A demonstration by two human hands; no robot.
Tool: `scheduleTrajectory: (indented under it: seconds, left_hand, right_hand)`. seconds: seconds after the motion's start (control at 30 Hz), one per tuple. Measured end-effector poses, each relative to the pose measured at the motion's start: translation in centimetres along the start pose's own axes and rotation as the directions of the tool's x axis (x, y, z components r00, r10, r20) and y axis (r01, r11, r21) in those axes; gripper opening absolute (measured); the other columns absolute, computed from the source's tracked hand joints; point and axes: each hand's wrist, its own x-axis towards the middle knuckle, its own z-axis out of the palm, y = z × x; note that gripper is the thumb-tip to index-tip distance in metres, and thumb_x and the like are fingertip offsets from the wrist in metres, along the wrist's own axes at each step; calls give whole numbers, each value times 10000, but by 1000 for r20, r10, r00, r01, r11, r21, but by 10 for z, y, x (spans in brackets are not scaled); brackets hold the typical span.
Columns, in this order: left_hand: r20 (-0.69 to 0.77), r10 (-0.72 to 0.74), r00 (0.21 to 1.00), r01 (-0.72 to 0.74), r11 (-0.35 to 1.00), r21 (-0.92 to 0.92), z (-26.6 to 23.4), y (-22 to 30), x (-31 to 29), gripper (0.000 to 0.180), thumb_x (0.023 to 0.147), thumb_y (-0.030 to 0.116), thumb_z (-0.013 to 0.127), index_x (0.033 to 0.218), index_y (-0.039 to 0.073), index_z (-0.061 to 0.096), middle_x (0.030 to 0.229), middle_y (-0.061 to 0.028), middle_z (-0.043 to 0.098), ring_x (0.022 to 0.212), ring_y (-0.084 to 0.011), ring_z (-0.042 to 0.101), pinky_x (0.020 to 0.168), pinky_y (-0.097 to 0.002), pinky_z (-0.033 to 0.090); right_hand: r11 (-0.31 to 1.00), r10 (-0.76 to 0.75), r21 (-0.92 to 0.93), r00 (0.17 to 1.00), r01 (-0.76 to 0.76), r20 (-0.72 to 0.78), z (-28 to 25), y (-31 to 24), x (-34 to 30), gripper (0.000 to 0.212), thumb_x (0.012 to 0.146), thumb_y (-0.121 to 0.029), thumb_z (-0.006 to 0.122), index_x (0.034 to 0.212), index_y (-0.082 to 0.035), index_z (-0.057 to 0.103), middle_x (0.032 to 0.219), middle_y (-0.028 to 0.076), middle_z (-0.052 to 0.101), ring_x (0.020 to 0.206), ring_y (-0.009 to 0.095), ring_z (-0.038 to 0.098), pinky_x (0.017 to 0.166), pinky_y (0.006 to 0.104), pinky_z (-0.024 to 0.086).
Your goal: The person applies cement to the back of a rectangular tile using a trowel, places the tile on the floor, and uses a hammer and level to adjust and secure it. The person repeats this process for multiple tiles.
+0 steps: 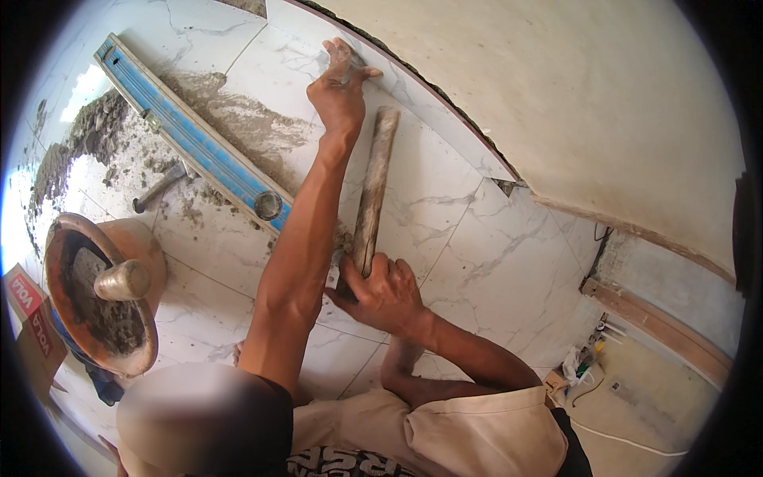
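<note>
My left hand (338,99) reaches far forward along the wall's foot. Its fingers are spread against a strip of white marbled skirting tile (421,103), and grey mortar seems to smear them. Closer to my body, my right hand (384,298) is closed round the lower end of a hammer (375,187). The worn wooden handle points away from me, toward the skirting. My fingers mostly cover the head end, where only a bit of grey shows. White marbled floor tiles (433,215) lie under both arms.
Left of my arm lies a long blue spirit level (191,131). Wet mortar (99,127) is spread beyond it, with a small handled tool (163,184) close by. An orange bucket (147,338) of mortar and a cardboard box (36,326) stand left. A wooden threshold (660,326) is at right.
</note>
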Motion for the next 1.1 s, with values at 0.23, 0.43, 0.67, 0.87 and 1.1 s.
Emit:
scheduleTrajectory:
  seconds: [0.23, 0.43, 0.67, 0.87, 1.1]
  left_hand:
    - [2, 69, 998, -69, 998, 6, -2, -4, 4, 429, 878, -89, 640, 1305, -44, 632, 1331, -297, 565, 1001, -187, 726, 659, -239, 563]
    - [41, -6, 999, 9, 998, -65, -1, -10, 1, 598, 810, 49, 793, 1372, 20, 590, 1414, -168, 566, 764, -28, 633, 578, -238, 532]
    - [28, 91, 995, -94, 986, 138, -2, -24, 6, 603, 795, 89, 813, 1350, -5, 595, 1442, -157, 537, 750, -26, 615, 592, -222, 514]
    - [75, 35, 997, -47, 985, 163, -5, -7, 0, 683, 804, 172, 841, 1385, -38, 549, 1485, -192, 486, 1138, -111, 628, 872, -265, 523]
    - [382, 43, 923, -289, 732, 616, 9, 7, -19, 1626, 497, 701, 904, 1513, -173, -17, 1583, -427, 13, 1486, -524, 173, 1180, -471, 338]
  right_hand:
    - [998, 52, 21, 997, -51, -56, 1, 6, 11, 507, 828, -525, 752, 1092, -93, 720, 695, 90, 450, 459, 200, 446, 458, 370, 386]
    - [1000, 3, -16, 998, -4, -62, -9, 12, 12, 501, 828, -522, 756, 1067, -85, 707, 685, 96, 443, 457, 203, 438, 463, 375, 393]
    - [997, 59, 56, 997, -56, -49, -8, 12, 7, 506, 849, -522, 738, 1090, -78, 700, 666, 96, 439, 479, 202, 442, 482, 359, 412]
    - [993, 63, 104, 993, -53, -103, -15, 10, -2, 511, 839, -519, 752, 1092, -78, 702, 677, 105, 472, 512, 203, 474, 492, 353, 422]
    - [989, 126, 93, 989, -119, -73, -17, 26, -44, 503, 904, -566, 660, 1102, -105, 698, 673, 107, 485, 530, 193, 457, 512, 354, 401]
